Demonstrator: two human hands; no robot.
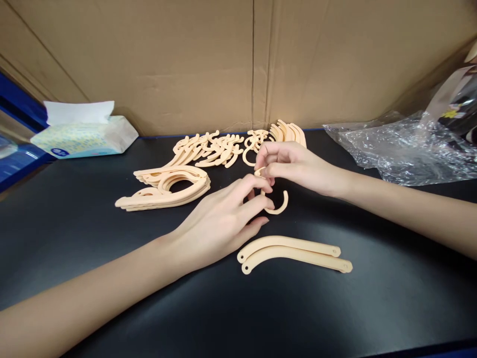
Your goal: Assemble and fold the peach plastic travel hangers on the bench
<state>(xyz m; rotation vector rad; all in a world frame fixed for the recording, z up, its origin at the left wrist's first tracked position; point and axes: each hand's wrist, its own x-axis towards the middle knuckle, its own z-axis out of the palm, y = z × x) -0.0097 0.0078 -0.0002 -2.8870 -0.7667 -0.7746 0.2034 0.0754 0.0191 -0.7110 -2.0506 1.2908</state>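
Note:
A peach plastic hanger hook (284,203) shows its curved end just above the black table, in front of the piles. My left hand (233,211) reaches in from the left with bent fingers closed around part of this hook. Just beyond, my right hand (288,161) pinches a small peach end piece (260,171) between thumb and fingers. Fingers hide whether that piece and the hook are one part. Nearer to me lie two curved hanger arms (294,252), side by side, with holes at their ends.
Stacked folded hangers (167,194) lie left of my left hand. Behind are piles of small curved parts (221,149), more hooks (249,156) and more arms (288,132). A tissue pack (89,136) stands back left; clear plastic wrap (406,149) lies right. Cardboard (186,64) walls the back.

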